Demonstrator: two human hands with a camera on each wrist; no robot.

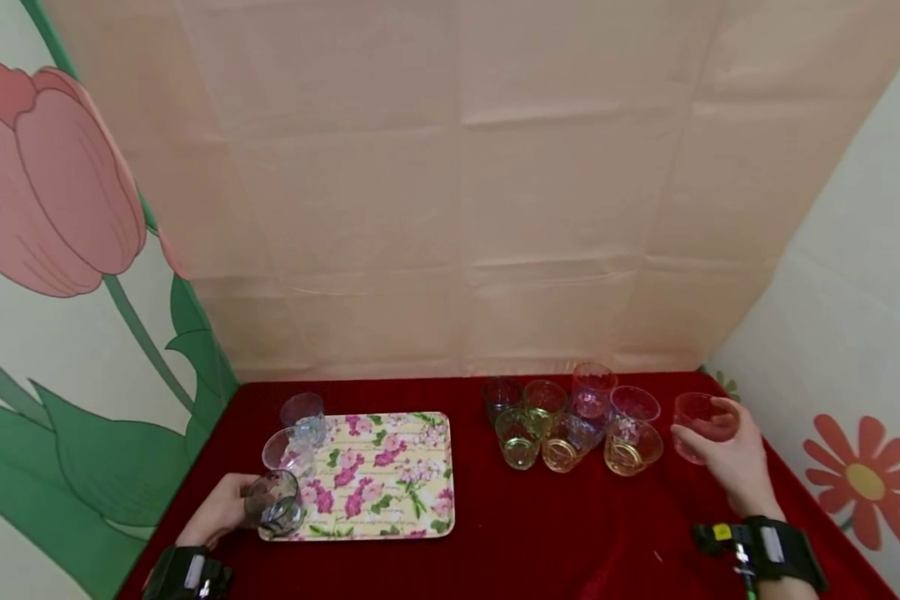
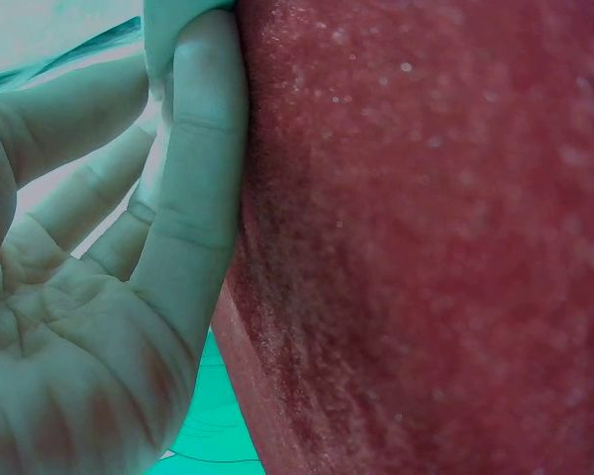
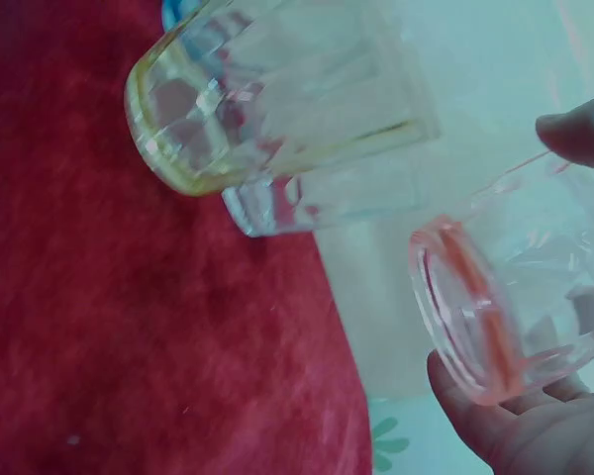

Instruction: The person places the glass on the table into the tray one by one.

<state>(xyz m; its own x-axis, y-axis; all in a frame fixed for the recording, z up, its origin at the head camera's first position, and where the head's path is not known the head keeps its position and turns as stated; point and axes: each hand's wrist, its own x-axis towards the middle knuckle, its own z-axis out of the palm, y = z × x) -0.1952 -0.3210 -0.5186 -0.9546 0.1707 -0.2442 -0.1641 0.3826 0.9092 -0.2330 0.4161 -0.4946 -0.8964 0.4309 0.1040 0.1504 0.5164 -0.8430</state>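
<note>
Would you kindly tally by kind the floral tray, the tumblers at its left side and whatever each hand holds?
Yellow rectangular tray with pink flowers: 1
Transparent unheld tumblers at its left side: 2
Transparent greyish tumbler in the left hand: 1
Transparent pink tumbler in the right hand: 1
Total: 5

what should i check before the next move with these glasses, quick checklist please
1. Right hand has a grip on the pink glass: ok.
2. Pink glass apart from the nearest yellow-tinted glass: ok, a gap shows.
3. Left hand free: not ok, it holds the dark glass.
4. Dark glass's base fully on the tray: cannot tell.
5. Bare room on the tray: ok, middle and right side.
</note>
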